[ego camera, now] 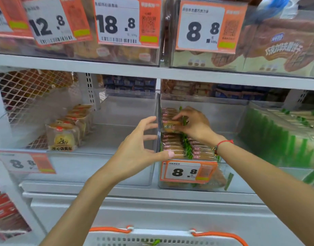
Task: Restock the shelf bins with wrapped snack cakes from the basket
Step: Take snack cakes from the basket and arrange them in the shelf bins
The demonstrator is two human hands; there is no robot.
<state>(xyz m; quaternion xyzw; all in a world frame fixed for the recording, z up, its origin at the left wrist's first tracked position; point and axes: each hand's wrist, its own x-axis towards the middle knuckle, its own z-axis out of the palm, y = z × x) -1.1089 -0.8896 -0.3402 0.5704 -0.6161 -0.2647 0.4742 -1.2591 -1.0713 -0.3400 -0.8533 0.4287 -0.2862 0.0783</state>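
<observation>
A clear shelf bin (230,119) in the middle row holds rows of wrapped snack cakes (172,145) with brown and green wrappers. My right hand (193,124) reaches into this bin from the right and pinches one wrapped snack cake (170,126) above the stacked ones. My left hand (139,146) hovers just left of the bin's clear divider wall, fingers spread, its thumb near the bin's front edge, holding nothing. The white basket (152,237) with orange handles shows at the bottom edge, below my arms.
The left bin (117,167) holds one row of round yellow pastries (64,137). Green-wrapped packs (280,135) fill the bin to the right. Orange price tags (188,172) hang on the bin fronts. An upper shelf (152,71) carries more bins above.
</observation>
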